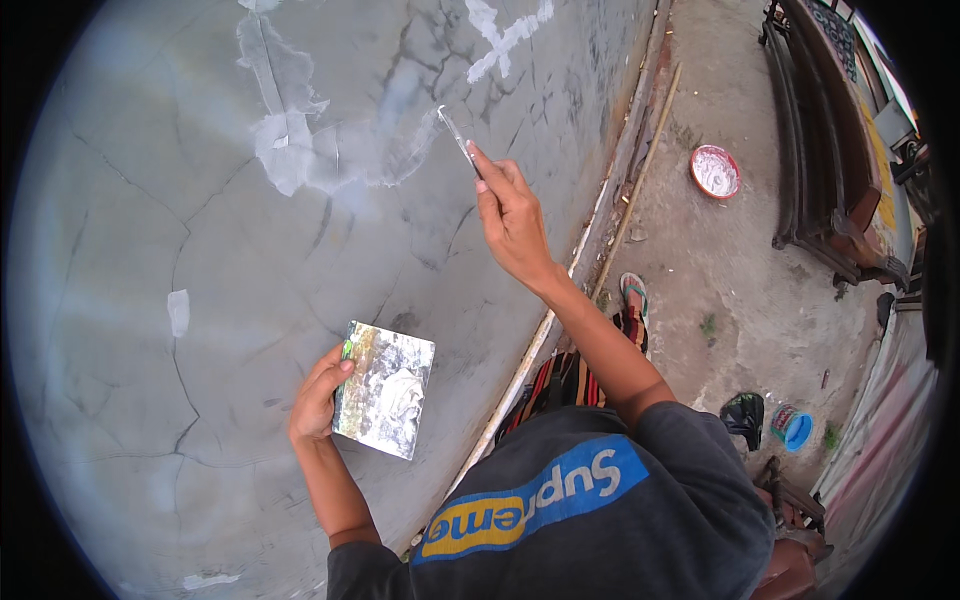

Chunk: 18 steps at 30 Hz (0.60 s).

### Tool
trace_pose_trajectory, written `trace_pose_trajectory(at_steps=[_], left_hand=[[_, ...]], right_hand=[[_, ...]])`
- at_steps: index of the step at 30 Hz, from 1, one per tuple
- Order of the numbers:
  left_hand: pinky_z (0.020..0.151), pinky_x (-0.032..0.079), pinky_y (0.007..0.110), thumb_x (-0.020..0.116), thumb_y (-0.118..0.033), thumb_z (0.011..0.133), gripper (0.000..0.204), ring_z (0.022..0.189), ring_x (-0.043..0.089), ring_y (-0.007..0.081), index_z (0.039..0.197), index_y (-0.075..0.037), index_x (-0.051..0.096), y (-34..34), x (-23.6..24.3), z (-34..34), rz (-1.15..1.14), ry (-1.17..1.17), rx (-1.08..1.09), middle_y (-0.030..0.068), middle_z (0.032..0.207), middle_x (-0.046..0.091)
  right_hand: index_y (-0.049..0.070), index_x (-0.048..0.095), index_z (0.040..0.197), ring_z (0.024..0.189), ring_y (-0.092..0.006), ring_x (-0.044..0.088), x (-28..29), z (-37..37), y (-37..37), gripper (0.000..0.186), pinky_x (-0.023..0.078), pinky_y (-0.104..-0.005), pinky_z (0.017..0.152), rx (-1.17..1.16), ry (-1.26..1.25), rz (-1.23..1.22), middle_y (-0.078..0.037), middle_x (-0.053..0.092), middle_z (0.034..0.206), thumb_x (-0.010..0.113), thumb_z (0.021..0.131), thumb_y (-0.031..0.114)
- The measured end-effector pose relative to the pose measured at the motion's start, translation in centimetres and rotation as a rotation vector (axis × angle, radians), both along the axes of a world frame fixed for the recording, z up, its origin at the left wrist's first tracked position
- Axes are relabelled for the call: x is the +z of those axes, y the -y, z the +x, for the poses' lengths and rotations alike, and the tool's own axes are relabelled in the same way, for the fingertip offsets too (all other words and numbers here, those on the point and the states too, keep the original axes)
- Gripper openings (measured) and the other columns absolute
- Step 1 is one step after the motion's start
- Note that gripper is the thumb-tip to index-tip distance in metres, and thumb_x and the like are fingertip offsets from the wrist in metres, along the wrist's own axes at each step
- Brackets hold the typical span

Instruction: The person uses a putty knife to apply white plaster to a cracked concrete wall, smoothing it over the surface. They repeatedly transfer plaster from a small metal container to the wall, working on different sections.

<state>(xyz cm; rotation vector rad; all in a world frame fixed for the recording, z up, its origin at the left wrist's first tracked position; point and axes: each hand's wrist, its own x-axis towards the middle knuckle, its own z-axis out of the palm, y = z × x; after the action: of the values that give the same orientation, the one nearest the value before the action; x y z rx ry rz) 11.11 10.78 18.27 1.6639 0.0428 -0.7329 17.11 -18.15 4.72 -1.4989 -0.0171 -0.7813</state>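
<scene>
My right hand (pixel 514 222) is closed around the handle of a thin putty knife (pixel 457 132), seen nearly edge-on, with a dab of white paste at its tip. The tip is close to the grey cracked wall (pixel 230 370), beside a smeared white patch (pixel 405 150); whether it touches cannot be told. Lower down, my left hand (pixel 318 395) grips the edge of a flat rectangular board (pixel 385 390), thumb on its face. A lump of white paste (pixel 402 395) sits on the board among dried smears.
More white filler marks (pixel 505 38) cover cracks on the wall. On the concrete floor stand a red bowl of white paste (pixel 715 172), a dark wooden bench (pixel 835 130), a black bag (pixel 743 418) and a blue bucket (pixel 792 428). A long stick (pixel 640 170) lies along the wall's foot.
</scene>
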Motion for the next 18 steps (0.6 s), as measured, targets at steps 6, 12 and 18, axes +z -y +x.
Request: trace_pose_trajectory(at_steps=[6, 12, 18], left_hand=[[0.087, 0.048, 0.026, 0.052, -0.017, 0.094, 0.039, 0.098, 0.063, 0.0134, 0.126, 0.006, 0.055, 0.3, 0.0, 1.0, -0.064, -0.039, -0.072, 0.0105, 0.112, 0.066], [0.089, 0.046, 0.027, 0.052, -0.018, 0.093, 0.04, 0.099, 0.062, 0.0146, 0.126, 0.005, 0.055, 0.0, -0.5, 0.3, 0.01, 0.033, -0.02, 0.0094, 0.111, 0.066], [0.09, 0.045, 0.027, 0.053, -0.018, 0.093, 0.041, 0.101, 0.06, 0.0141, 0.126, 0.005, 0.055, 0.2, -0.2, 0.3, -0.023, 0.02, -0.06, 0.009, 0.112, 0.066]], right_hand=[[0.007, 0.05, 0.142, 0.068, -0.0144, 0.047, -2.3, 1.7, -3.8, 0.05, 0.043, -0.0275, 0.062, -0.091, 0.036, -0.088, -0.009, 0.05, 0.095, 0.052, 0.094, -0.005], [0.003, 0.056, 0.135, 0.067, -0.025, 0.055, -0.6, -3.7, 0.3, 0.044, 0.047, -0.0357, 0.065, 0.066, -0.12, -0.276, -0.015, 0.053, 0.092, 0.055, 0.091, 0.002], [0.003, 0.06, 0.131, 0.063, -0.0141, 0.042, 5.8, -1.0, 5.0, 0.037, 0.041, -0.0305, 0.061, 0.099, -0.233, -0.181, -0.009, 0.049, 0.078, 0.053, 0.095, 0.006]])
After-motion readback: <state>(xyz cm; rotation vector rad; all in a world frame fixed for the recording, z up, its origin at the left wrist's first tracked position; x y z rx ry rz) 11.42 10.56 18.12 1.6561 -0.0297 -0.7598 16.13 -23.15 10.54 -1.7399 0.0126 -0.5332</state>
